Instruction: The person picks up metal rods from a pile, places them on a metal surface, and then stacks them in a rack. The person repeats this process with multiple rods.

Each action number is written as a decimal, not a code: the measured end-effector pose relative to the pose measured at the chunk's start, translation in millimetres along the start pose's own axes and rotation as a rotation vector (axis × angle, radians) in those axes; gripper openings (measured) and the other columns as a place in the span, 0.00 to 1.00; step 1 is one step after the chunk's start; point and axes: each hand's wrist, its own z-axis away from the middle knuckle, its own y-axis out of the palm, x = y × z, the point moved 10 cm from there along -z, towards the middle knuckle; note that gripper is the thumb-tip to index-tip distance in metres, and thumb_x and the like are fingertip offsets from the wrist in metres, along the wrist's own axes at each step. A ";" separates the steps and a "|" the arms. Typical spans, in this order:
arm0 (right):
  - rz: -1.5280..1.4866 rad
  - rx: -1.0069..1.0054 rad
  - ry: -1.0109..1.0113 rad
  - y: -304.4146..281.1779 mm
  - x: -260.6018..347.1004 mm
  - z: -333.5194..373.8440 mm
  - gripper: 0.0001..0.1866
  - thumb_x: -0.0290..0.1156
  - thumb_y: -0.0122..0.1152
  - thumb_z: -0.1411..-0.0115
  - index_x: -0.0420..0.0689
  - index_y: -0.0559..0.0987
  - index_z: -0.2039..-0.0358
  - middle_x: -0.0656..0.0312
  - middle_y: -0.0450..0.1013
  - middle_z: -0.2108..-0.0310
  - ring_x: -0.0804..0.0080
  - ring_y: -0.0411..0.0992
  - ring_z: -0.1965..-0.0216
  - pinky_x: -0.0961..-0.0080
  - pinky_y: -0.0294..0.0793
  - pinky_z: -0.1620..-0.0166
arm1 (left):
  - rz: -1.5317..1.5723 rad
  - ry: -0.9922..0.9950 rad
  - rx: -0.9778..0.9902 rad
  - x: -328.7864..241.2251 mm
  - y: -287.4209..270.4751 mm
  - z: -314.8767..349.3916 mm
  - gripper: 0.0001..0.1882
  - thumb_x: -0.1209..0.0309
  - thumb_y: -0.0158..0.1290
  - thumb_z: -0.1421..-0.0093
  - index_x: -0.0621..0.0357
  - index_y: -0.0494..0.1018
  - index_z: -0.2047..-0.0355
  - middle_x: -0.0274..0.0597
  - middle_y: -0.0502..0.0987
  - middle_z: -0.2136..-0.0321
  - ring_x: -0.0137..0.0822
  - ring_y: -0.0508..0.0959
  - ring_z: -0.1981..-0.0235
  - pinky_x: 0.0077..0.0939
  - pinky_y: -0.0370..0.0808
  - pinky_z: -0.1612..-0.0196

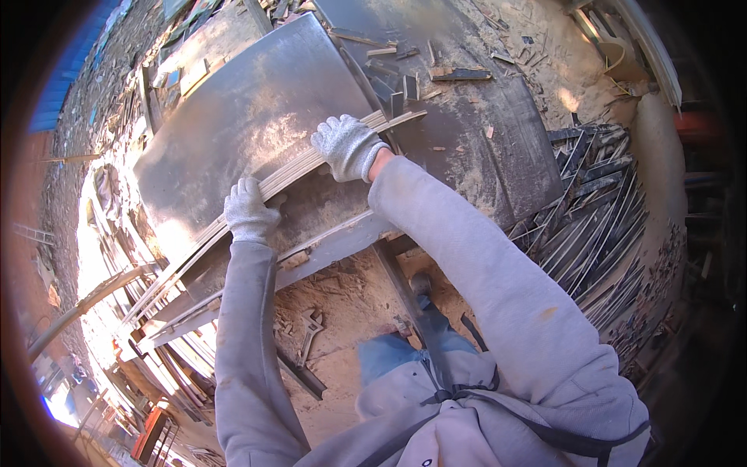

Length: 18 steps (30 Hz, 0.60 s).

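A bundle of long, thin wooden strips (294, 169) lies slantwise over a dark, dusty metal tabletop (257, 93). My left hand (250, 210), in a grey knit glove, is wrapped over the strips near their middle, its thumb on the near side. Farther right and higher up, my right hand (348, 148) wears a matching glove and curls its fingers over the same bundle close to its far right end. The strips fan apart slightly at their lower left end. Both palms are hidden.
Wood offcuts (461, 74) and sawdust lie on the right-hand tabletop. A heap of thin slats (591, 210) is piled at the right. Below the table's near rail (334, 243), an adjustable wrench (311, 335) rests on sawdust. A bent pole (85, 303) crosses at the left.
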 end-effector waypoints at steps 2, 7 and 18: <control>-0.006 0.053 0.004 2.9 2.8 -5.3 0.20 0.39 0.71 0.54 0.47 0.80 0.60 0.57 0.76 0.62 0.59 0.75 0.57 0.60 0.73 0.54 | -0.014 -0.002 -0.004 3.6 0.8 2.3 0.28 0.53 0.74 0.53 0.54 0.73 0.60 0.45 0.77 0.61 0.51 0.78 0.56 0.49 0.74 0.53; 0.003 0.098 0.076 3.4 2.0 -3.5 0.24 0.47 0.74 0.49 0.47 0.83 0.56 0.57 0.79 0.57 0.58 0.76 0.52 0.60 0.73 0.48 | 0.002 0.012 -0.040 -0.6 -5.3 -1.0 0.29 0.53 0.73 0.53 0.54 0.73 0.59 0.45 0.77 0.60 0.51 0.78 0.55 0.49 0.75 0.53; 0.007 0.259 0.080 8.2 -3.9 6.1 0.24 0.43 0.72 0.51 0.47 0.78 0.55 0.56 0.74 0.56 0.59 0.74 0.52 0.58 0.72 0.51 | -0.024 0.001 0.148 0.3 15.8 2.0 0.32 0.49 0.73 0.55 0.53 0.71 0.59 0.44 0.74 0.59 0.49 0.77 0.54 0.46 0.73 0.54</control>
